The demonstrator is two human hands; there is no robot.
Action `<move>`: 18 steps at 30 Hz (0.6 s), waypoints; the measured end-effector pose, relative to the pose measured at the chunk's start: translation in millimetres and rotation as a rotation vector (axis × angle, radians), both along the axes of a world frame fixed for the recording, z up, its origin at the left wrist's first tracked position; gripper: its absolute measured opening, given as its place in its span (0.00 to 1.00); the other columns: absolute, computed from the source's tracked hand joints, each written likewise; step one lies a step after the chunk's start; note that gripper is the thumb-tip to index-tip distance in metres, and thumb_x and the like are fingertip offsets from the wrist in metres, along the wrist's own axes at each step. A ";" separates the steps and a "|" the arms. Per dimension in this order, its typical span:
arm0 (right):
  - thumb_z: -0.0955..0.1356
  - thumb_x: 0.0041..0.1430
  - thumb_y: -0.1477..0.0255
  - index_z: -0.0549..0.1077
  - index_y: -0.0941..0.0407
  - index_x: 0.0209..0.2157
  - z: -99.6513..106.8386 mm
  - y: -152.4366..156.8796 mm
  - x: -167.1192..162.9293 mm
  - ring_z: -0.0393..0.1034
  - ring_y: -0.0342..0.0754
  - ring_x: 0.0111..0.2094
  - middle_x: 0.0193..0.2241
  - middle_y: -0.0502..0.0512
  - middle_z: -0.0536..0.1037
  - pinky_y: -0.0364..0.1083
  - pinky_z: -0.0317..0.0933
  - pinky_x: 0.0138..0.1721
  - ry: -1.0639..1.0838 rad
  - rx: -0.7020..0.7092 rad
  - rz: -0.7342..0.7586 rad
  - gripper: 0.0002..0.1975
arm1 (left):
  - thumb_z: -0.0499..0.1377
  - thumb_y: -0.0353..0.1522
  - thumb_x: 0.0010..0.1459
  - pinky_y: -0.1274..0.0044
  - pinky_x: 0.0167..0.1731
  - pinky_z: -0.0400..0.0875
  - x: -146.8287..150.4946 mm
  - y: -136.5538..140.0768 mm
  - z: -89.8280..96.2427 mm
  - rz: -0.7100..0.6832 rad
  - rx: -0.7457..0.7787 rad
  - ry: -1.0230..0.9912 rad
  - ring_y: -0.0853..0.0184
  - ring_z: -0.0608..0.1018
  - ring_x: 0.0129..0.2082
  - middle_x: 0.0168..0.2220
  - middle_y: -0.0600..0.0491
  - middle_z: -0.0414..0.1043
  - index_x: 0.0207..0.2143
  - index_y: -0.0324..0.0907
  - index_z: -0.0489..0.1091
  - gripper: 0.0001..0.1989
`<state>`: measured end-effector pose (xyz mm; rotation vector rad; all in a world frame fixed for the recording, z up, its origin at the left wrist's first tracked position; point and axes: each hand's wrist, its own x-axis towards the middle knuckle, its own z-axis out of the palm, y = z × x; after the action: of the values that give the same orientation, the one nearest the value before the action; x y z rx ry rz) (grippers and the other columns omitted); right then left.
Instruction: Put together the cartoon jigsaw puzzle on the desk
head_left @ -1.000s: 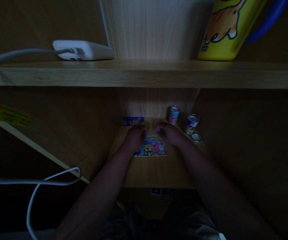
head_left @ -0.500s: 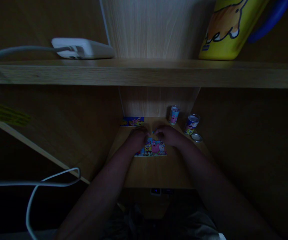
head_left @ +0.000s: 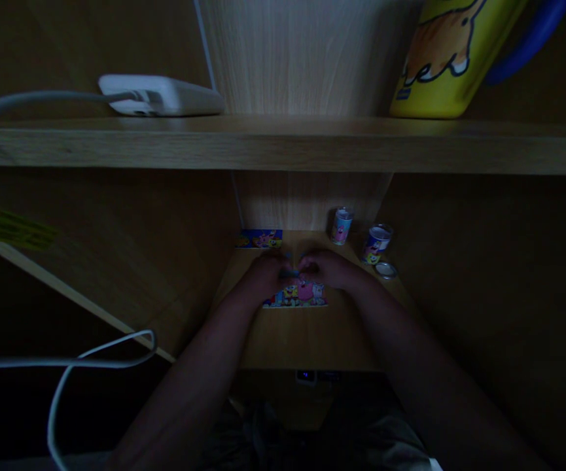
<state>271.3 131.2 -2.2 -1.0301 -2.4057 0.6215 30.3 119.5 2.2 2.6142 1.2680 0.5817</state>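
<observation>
A bright cartoon picture [head_left: 300,296], which looks like a jigsaw puzzle, lies flat on the wooden desk. My left hand [head_left: 267,273] is over its upper left part, fingers curled in and tips at the top edge. Opposite it, my right hand [head_left: 326,267] bends its thumb and fingers together at the upper right edge. Both sets of fingertips nearly meet above the picture. Whatever they pinch is too small and dark to make out. Small bluish bits show just beyond the fingers.
Behind my left hand lies a blue cartoon card [head_left: 262,239]. At the back right stand two cartoon-printed tins [head_left: 341,227], with a round lid [head_left: 385,270] beside the nearer one. Overhead, a shelf [head_left: 283,149] carries a white charger [head_left: 165,97] and a yellow mug [head_left: 434,72]. A white cable [head_left: 110,361] hangs left.
My left hand has moved slightly towards me, its fingers now lower over the picture's top edge. The right hand's fingers have shifted a little, nearer the picture. The tins and card stay put.
</observation>
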 end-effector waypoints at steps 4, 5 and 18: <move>0.72 0.62 0.73 0.81 0.57 0.40 1.8 -0.3 2.7 0.77 0.48 0.35 0.35 0.55 0.84 0.45 0.65 0.38 -0.004 -0.049 -0.029 0.05 | 0.71 0.40 0.58 0.70 0.49 0.71 0.5 -0.9 -2.2 -0.039 -0.042 -0.027 0.56 0.79 0.47 0.41 0.49 0.80 0.39 0.45 0.80 0.10; 0.72 0.62 0.73 0.81 0.57 0.39 3.2 -1.0 2.8 0.76 0.48 0.35 0.35 0.55 0.84 0.45 0.65 0.38 -0.008 -0.044 -0.032 0.05 | 0.71 0.39 0.58 0.70 0.48 0.71 1.3 -1.0 -2.3 -0.041 -0.059 -0.038 0.57 0.79 0.46 0.40 0.49 0.80 0.38 0.45 0.80 0.10; 0.76 0.58 0.65 0.81 0.56 0.38 9.8 -5.5 10.9 0.77 0.48 0.35 0.34 0.54 0.84 0.44 0.66 0.36 -0.006 -0.187 0.030 0.10 | 0.72 0.36 0.55 0.72 0.40 0.70 7.6 -1.9 -4.6 -0.043 -0.172 -0.178 0.59 0.79 0.38 0.35 0.51 0.78 0.35 0.42 0.75 0.10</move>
<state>282.2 125.6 7.6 -1.0731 -2.4075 0.8686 37.9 117.6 -2.4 2.3856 1.1507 0.6510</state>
